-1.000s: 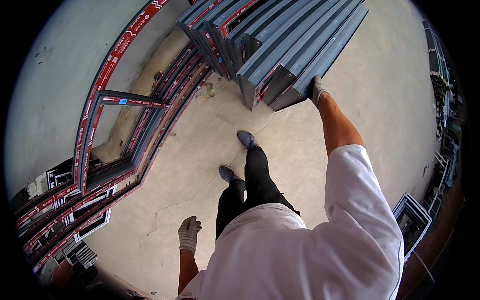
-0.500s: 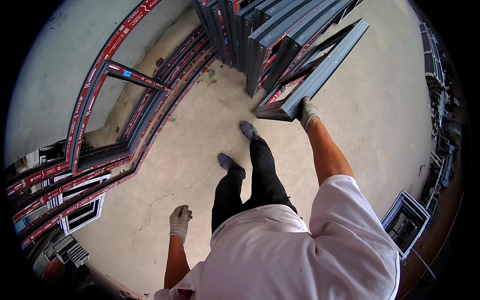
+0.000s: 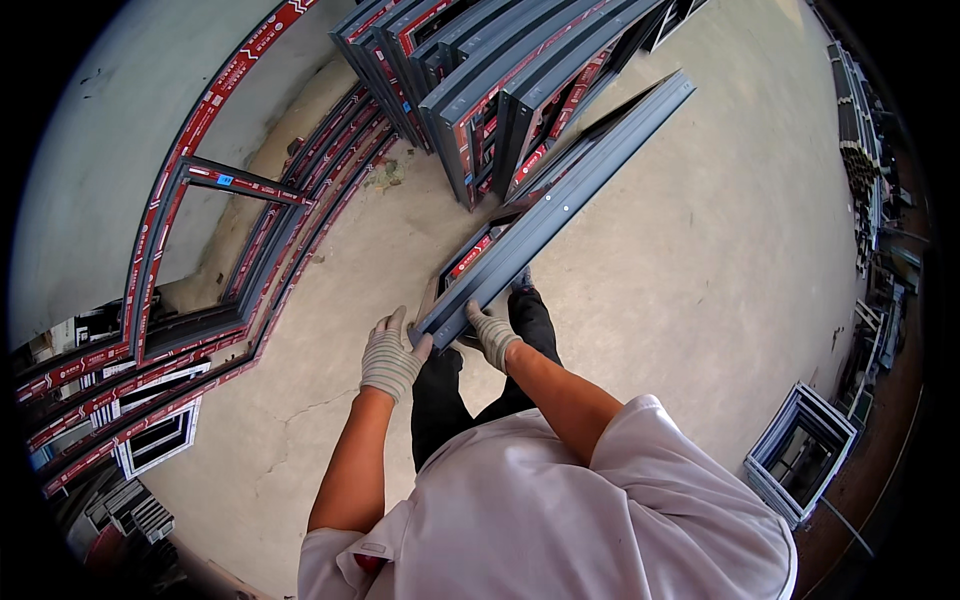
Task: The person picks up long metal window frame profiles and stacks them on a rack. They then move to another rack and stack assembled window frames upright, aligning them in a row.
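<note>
A grey metal window frame [image 3: 565, 205] stands on edge and slants from the far right toward my body. Its near end reaches in front of my legs. My right hand [image 3: 493, 337], in a striped knit glove, grips the frame's side close to that end. At the near corner, my left hand [image 3: 391, 362], gloved alike, has its thumb and fingers around the frame's end. Red printed film shows on the frame's inner side. The fingertips behind the profile are partly hidden.
Several similar grey frames [image 3: 478, 95] lean in a row at the far side. Large frames with red film [image 3: 215, 330] rest along the wall at left. White frames [image 3: 800, 440] lie at the right, near long profiles [image 3: 858, 150]. Concrete floor [image 3: 660, 330] lies between.
The near end of the window frame has swung toward my body and left. My right hand came with it, and my left hand rose from my side to the frame's corner.
</note>
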